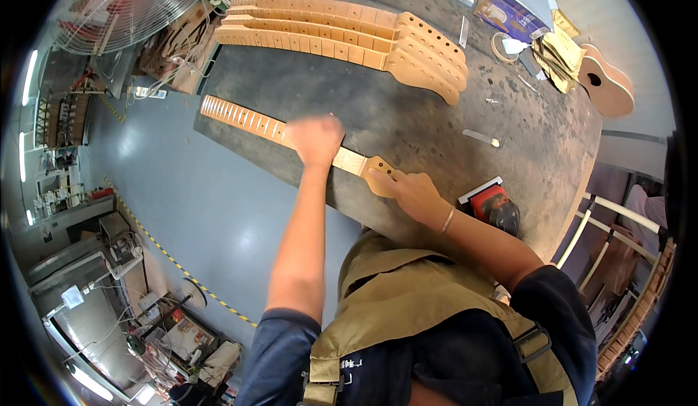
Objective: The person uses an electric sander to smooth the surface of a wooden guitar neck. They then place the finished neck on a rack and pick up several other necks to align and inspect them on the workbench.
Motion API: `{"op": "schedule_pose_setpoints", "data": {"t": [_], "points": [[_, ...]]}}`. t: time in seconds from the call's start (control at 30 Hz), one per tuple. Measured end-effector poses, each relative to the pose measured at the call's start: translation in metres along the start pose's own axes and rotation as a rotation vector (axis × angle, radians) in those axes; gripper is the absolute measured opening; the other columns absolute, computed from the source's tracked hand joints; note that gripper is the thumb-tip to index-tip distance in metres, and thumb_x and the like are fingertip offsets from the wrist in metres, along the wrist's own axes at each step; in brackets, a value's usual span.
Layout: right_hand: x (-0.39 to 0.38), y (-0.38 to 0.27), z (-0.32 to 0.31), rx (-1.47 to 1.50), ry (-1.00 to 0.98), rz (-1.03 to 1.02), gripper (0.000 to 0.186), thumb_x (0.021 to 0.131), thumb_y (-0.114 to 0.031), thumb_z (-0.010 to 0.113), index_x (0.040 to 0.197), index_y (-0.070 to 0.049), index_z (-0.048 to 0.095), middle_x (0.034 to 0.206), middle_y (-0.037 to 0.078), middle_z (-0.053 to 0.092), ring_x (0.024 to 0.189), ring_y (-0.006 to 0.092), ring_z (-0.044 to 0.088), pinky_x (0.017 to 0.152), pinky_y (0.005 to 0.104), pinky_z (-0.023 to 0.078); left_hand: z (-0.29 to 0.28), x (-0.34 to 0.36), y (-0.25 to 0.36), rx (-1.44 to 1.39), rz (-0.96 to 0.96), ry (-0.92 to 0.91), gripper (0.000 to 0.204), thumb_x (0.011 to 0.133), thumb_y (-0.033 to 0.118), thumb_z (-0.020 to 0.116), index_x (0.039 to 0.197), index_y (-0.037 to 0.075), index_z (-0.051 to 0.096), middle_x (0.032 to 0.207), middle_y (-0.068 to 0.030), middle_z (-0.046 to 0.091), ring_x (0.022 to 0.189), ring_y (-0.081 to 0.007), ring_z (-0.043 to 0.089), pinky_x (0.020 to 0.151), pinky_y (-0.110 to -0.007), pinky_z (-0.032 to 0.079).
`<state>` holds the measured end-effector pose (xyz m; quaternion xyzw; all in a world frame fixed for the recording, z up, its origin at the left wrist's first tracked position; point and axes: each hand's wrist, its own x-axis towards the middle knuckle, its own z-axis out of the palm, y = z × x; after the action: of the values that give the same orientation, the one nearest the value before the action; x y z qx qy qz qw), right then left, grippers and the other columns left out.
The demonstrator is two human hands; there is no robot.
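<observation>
Head view: a guitar neck (pixel 349 161) is lying slantwise near the front edge of the dark counter (pixel 407 126), its fretted end pointing away to the left and its headstock lying toward the right, closer to the person. The left grip (pixel 315 138) is curling into a fist over the fretboard; it is showing blurred, so I cannot tell whether it is holding anything against the wood. The right grip (pixel 416 195) is holding the headstock, its fingers resting narrowly together across the face.

Farther back, a row of guitar necks (pixel 309 34) is lying side by side, their headstocks pointing right. A red and black power tool (pixel 494 207) is resting just beyond the right forearm, and a thin metal strip (pixel 478 137) is lying farther up the counter. A guitar-shaped body (pixel 607 82) is leaning at the far right, beside yellowish paper packets (pixel 561 55). Beyond the counter, at upper left, a wire-caged fan (pixel 131 10) is standing.
</observation>
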<state>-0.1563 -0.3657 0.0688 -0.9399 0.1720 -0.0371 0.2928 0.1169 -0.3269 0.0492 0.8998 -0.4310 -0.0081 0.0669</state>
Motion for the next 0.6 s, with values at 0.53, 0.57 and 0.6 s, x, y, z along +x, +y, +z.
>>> {"op": "schedule_pose_setpoints", "data": {"t": [0.53,0.57,0.6], "points": [[-0.038,-0.007,-0.034,0.023,-0.005,0.101,0.069,0.094,-0.004,0.059,0.157,-0.029,0.053,0.083,0.008,0.060,0.069,0.0301,0.065,0.060,0.0416,0.052,0.008,0.001,-0.007,-0.052,0.025,0.106,0.042,0.097,0.030,0.061,0.064,0.007,0.076,0.071,-0.0099,0.073,0.081,-0.0292,0.066,0.087,-0.042,0.041],[-0.043,-0.009,-0.038,0.023,-0.049,0.148,0.069,0.093,-0.003,0.059,0.157,-0.029,0.053,0.081,0.008,0.059,0.068,0.0304,0.064,0.060,0.0420,0.052,0.009,0.000,-0.006,-0.037,0.016,0.089,0.043,0.097,0.031,0.061,0.064,0.007,0.076,0.072,-0.0095,0.074,0.083,-0.0285,0.067,0.090,-0.041,0.040],[-0.044,-0.010,-0.037,0.049,-0.028,0.156,0.070,0.093,-0.003,0.059,0.158,-0.029,0.053,0.080,0.009,0.059,0.068,0.0306,0.064,0.060,0.0424,0.052,0.007,0.000,-0.006,-0.045,0.010,0.081,0.043,0.097,0.030,0.061,0.064,0.007,0.076,0.072,-0.0095,0.074,0.083,-0.0285,0.067,0.089,-0.041,0.040]]}}
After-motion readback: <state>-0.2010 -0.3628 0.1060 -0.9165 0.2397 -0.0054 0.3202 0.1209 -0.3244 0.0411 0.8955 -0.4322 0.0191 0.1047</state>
